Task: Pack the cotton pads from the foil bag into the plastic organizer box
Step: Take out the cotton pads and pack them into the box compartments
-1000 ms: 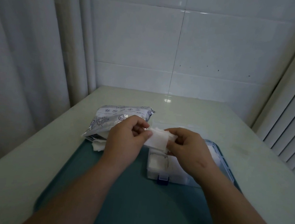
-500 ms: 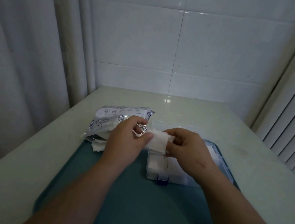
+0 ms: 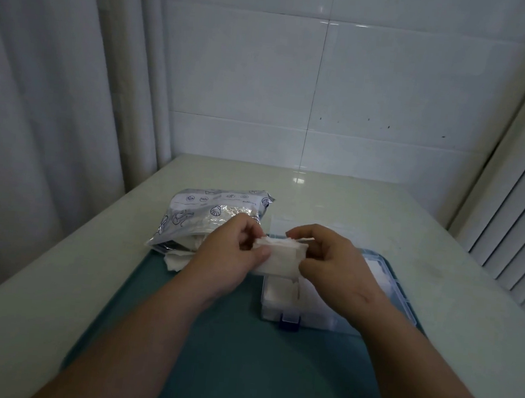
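A small stack of white cotton pads (image 3: pixel 281 258) is held above the clear plastic organizer box (image 3: pixel 281 307). My left hand (image 3: pixel 228 256) pinches the stack's left end and my right hand (image 3: pixel 335 261) pinches its right end. The box sits under my right hand with its lid open; white pads lie in its compartments, and a dark blue latch marks its near edge. The silver foil bag (image 3: pixel 213 213) lies to the left, behind my left hand. A few loose pads (image 3: pixel 176 261) poke out from under the bag's near side.
Bag and box rest on a teal tray (image 3: pixel 241 370) on a pale table (image 3: pixel 60 277). A curtain hangs at the left, a tiled wall stands behind, and ribbed panels line the right edge.
Both hands have drawn slightly closer together on the pad stack, which now looks squared up and more edge-on. Bag and box have not moved.
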